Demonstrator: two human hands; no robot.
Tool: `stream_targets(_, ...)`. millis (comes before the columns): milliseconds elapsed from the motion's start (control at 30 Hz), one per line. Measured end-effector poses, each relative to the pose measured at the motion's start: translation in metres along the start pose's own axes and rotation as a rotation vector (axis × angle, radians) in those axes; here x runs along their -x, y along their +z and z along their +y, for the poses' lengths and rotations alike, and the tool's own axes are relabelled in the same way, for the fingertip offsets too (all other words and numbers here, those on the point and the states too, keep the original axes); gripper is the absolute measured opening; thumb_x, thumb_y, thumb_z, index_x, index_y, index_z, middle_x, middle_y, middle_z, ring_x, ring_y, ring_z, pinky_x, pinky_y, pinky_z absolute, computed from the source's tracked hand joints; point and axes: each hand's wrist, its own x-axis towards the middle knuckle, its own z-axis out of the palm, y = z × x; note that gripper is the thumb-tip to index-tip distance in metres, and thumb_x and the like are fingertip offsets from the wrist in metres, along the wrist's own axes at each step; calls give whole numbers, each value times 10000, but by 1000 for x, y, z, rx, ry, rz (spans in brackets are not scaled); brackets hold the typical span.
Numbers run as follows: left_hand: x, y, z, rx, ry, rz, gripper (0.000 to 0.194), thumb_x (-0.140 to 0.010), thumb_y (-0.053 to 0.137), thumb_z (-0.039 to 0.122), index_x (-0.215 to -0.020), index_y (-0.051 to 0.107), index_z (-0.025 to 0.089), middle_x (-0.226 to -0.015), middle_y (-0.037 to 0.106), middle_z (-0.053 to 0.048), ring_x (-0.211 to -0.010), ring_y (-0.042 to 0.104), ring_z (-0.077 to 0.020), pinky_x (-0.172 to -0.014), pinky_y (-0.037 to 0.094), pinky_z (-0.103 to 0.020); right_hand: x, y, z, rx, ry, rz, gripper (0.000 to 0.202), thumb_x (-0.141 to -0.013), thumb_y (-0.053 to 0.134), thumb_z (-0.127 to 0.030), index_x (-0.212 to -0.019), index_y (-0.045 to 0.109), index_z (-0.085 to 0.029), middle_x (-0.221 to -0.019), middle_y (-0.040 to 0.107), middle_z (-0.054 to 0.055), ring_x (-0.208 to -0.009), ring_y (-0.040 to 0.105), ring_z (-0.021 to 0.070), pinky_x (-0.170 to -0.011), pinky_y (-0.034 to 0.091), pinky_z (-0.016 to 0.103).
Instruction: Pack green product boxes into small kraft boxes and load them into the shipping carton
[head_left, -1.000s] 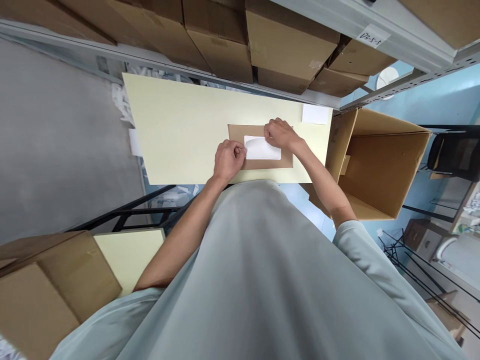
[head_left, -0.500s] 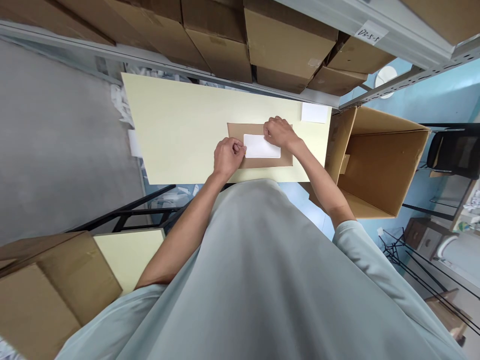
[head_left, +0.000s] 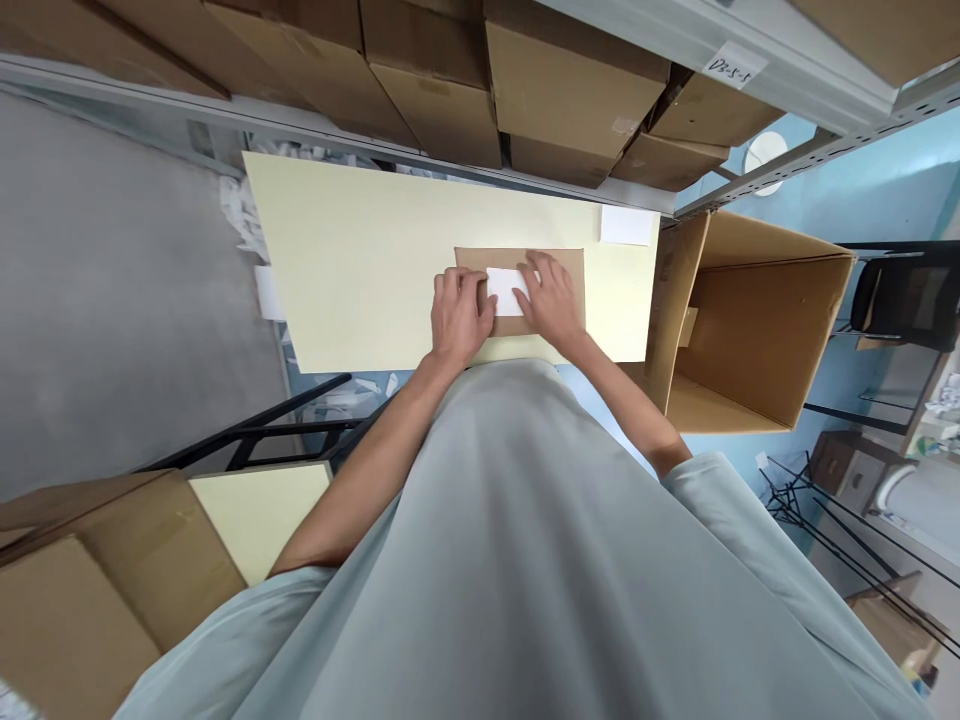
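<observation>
A flat brown cardboard piece lies on the pale yellow table, near its front edge. On the cardboard rests a white rectangular label or card, partly covered by fingers. My left hand is at the label's left end, fingers apart, with the thumb at its lower left corner. Over the label's right part lies my right hand, its fingers spread on the label and cardboard. Neither hand is lifting anything.
A white paper stack lies at the table's back right. Right of the table stands an open cardboard box. Shelved boxes line the far side. Another carton is at lower left, beside a yellow board.
Both hands have opened from pinched fingers. My right hand has come down and slightly left, and now covers the label's right part.
</observation>
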Motion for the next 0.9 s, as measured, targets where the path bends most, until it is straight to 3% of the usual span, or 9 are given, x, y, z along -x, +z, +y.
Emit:
stream_targets(133,1,1,6,-35,178,-124,528,-1133,506,433,-1602,611,214,-1815,447,-185,-1755,270,-389,-1405,239,-634,22,28,-17,-18,23,13,697,-1221,262,-536,-1782,376,-139,-1879,329,202,-1797,202,347,-1448,220,635)
stream_targets(233,-2,3,1,-58,189,-179,599,-1135,508,501,-1673,570,243,-1895,306,-165,-1804,105,-397,-1424,100,-699,31,39,-12,-26,116,42,730,-1222,238,-547,-1812,341,-130,-1909,255,192,-1813,134,347,-1458,155,652)
stream_targets(333,-5,2,-11,-69,153,-178,666,-1117,545,589,-1700,556,268,-1923,219,-158,-1809,25,-411,-1416,40,-730,41,38,2,-23,228,75,698,-1230,222,-504,-1818,352,-151,-1927,187,183,-1817,94,360,-1448,132,685)
stream_targets(467,-5,-3,-23,-78,130,-162,690,-1117,530,626,-1710,553,273,-1935,164,-152,-1807,-41,-415,-1408,7,-752,55,36,17,-13,338,132,679,-1237,174,-477,-1824,352,-185,-1931,173,169,-1822,42,350,-1431,141,715)
stream_targets(567,-4,2,-17,-99,161,-170,697,-1135,490,577,-1741,509,233,-1932,147,-173,-1806,-56,-407,-1406,-34,-758,56,39,14,-9,366,165,685,-1236,169,-470,-1834,321,-174,-1928,176,178,-1821,47,350,-1431,136,715)
stream_targets(767,-1,23,8,-111,346,-348,720,-1179,296,494,-1805,387,152,-1894,287,-176,-1809,12,-383,-1429,-33,-724,41,46,-10,34,281,105,648,-1239,236,-443,-1837,317,-206,-1932,196,139,-1819,99,322,-1451,124,651)
stream_targets(900,1,13,-4,-131,363,-390,804,-1172,276,578,-1825,317,112,-1897,265,-188,-1805,16,-404,-1430,-45,-720,46,44,3,41,366,129,646,-1242,225,-478,-1841,308,-250,-1941,158,128,-1822,66,330,-1444,111,668)
